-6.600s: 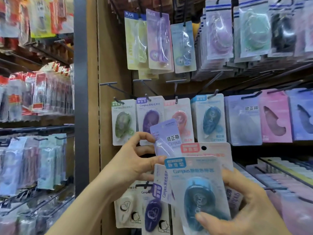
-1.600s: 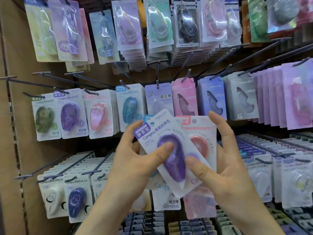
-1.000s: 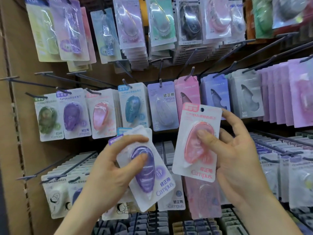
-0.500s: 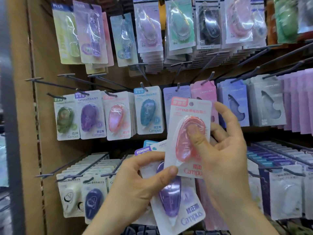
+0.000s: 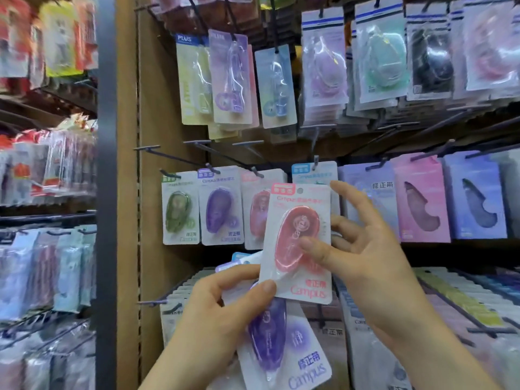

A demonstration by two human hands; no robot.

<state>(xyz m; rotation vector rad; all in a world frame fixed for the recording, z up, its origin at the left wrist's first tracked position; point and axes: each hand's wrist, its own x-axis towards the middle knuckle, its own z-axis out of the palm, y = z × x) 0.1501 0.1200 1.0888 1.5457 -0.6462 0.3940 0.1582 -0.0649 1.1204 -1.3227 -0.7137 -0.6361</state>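
The left hand [image 5: 213,313] is bare, with slim fingers and a short, rounded thumbnail [image 5: 269,286] of plain natural finish; the right hand [image 5: 365,257] is bare too, its fingers long and slender, the knuckle creases faint; the left forearm [image 5: 174,370] and the right forearm [image 5: 439,356] show uncovered as far as the view reaches; slight blur hides finer marks.

A pink correction tape [image 5: 297,239] on a white card overlaps a purple correction tape [image 5: 268,337].
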